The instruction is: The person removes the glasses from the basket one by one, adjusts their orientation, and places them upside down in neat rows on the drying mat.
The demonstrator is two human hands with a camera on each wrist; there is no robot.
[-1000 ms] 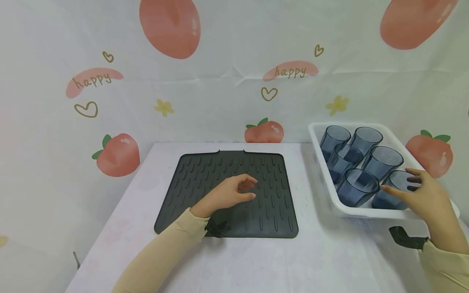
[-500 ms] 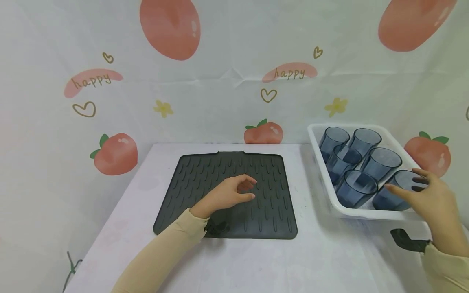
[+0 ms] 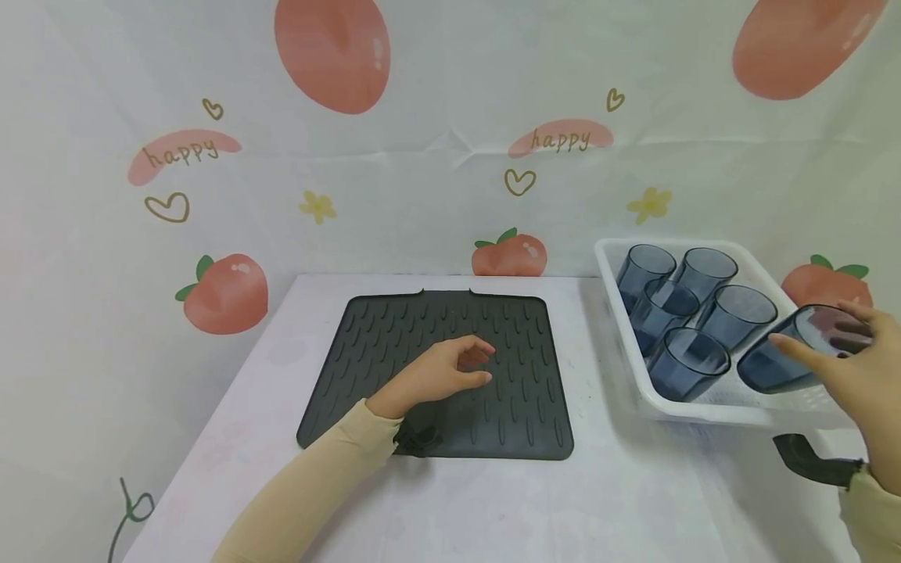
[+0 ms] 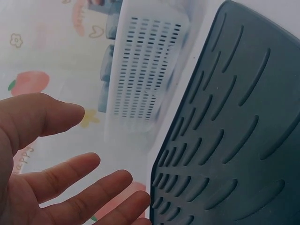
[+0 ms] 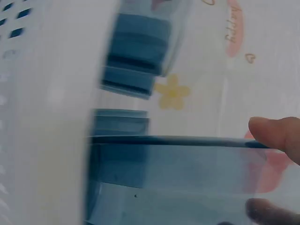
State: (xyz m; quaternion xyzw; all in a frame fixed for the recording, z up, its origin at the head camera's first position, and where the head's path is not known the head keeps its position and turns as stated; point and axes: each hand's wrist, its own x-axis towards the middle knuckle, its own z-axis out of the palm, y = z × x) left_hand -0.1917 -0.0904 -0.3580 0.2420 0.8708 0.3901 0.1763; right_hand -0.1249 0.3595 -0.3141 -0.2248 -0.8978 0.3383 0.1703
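Observation:
My right hand [image 3: 862,367] grips a blue glass tumbler [image 3: 791,352] near its rim, the thumb on the near side and the fingers beyond. The tumbler is tilted, its mouth toward the hand, over the front right of a white basket [image 3: 658,403]. In the right wrist view the tumbler [image 5: 178,183] fills the lower part, and the thumb [image 5: 274,133] lies at its edge. Above a black ridged mat [image 3: 521,422] hovers my left hand [image 3: 443,369], fingers loosely bent and holding nothing; the left wrist view shows its fingers [image 4: 84,192] spread apart beside the mat.
Several more blue tumblers [image 3: 735,313] stand leaning in the basket, left of the held one. Slotted holes pierce the basket's side [image 4: 145,70]. A white cloth with fruit prints [image 3: 422,195] hangs behind the table [image 3: 457,508].
My right hand has lifted the front right tumbler from its place and carried it up and to the right, tilting it. My left hand stays where it was.

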